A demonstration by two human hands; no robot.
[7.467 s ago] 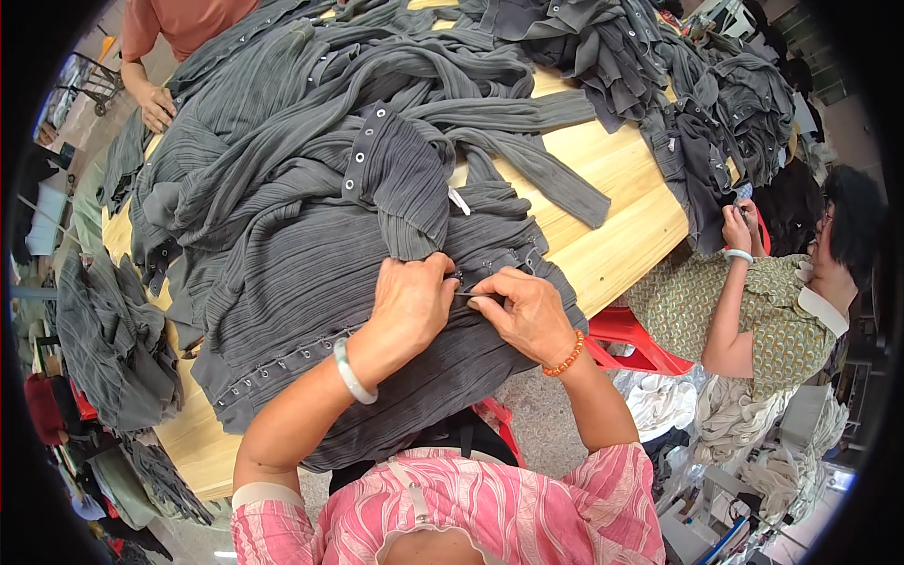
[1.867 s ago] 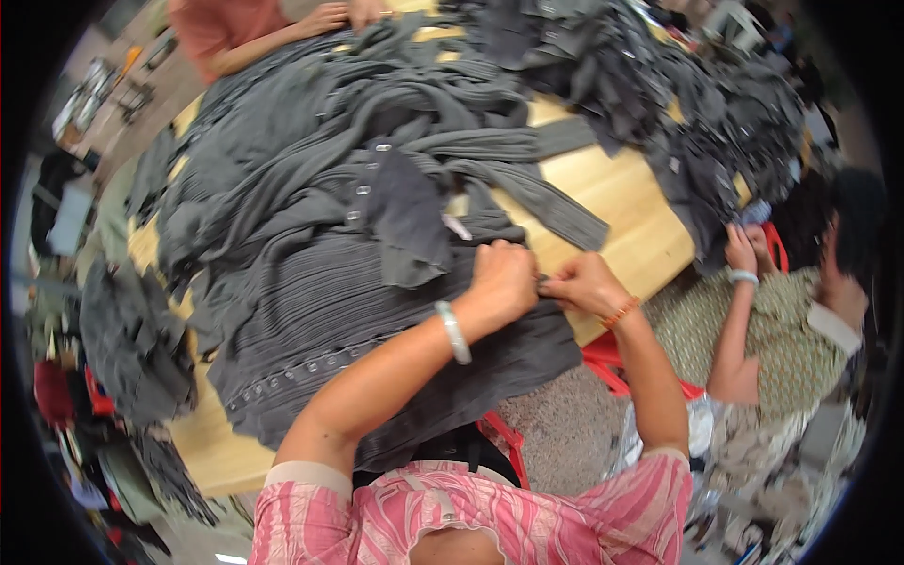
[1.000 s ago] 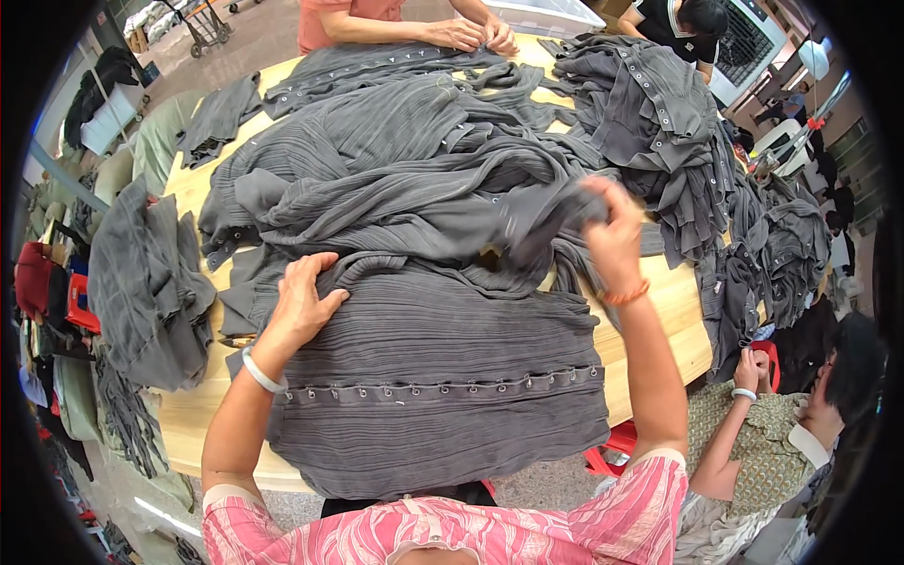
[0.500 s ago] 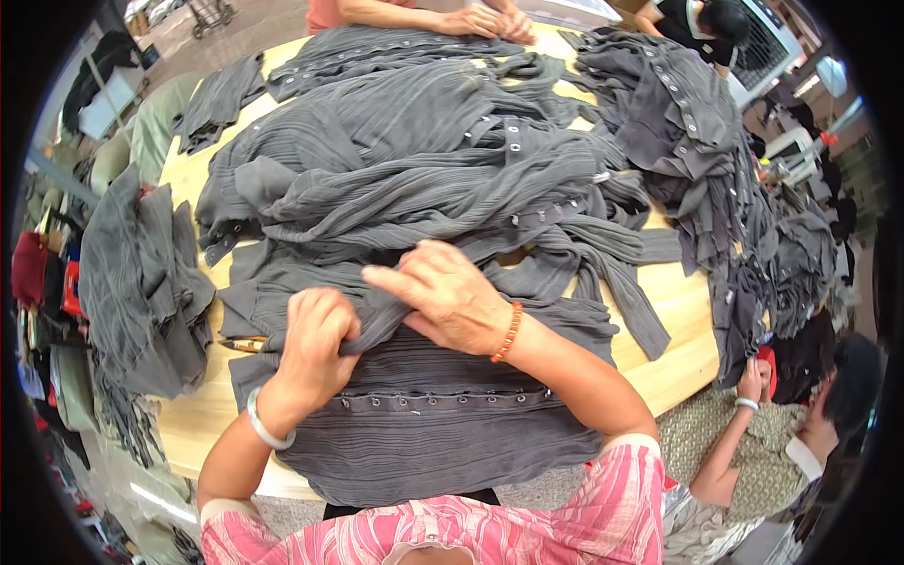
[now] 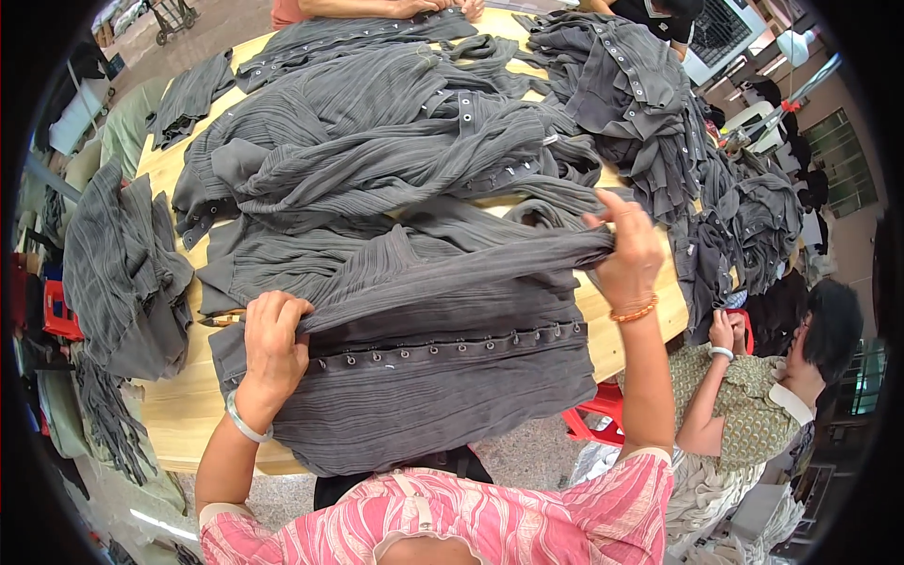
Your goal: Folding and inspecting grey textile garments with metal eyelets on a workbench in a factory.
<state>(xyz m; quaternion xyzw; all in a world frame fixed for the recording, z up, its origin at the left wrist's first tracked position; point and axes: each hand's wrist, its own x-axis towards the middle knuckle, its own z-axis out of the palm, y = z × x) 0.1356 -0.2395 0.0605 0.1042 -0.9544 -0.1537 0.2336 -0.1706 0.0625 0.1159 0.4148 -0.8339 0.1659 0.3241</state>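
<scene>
A dark grey ribbed garment [image 5: 433,414] lies in front of me, with a row of metal fasteners running across it. One long ribbed strip of its cloth, likely a sleeve [image 5: 471,262], is stretched sideways above that row. At its right end my right hand [image 5: 629,247] is closed on the cloth, the index finger partly raised. My left hand [image 5: 275,344] has its fingers curled over the cloth at the left end and is closed on it. Beside the left hand, a small pointed tool with a yellowish part [image 5: 222,321] is partly hidden by cloth.
More grey garments [image 5: 377,160] are heaped across the wooden table [image 5: 174,428], with piles at its left edge [image 5: 122,273] and far right [image 5: 640,104]. A seated co-worker [image 5: 744,395] is at the right, beside a red stool [image 5: 598,414]. Another person's hands [image 5: 438,8] are at the far edge.
My right hand has moved far to the right, drawing the cloth strip out straight. My left hand has shifted slightly left. The view has turned a little to the right.
</scene>
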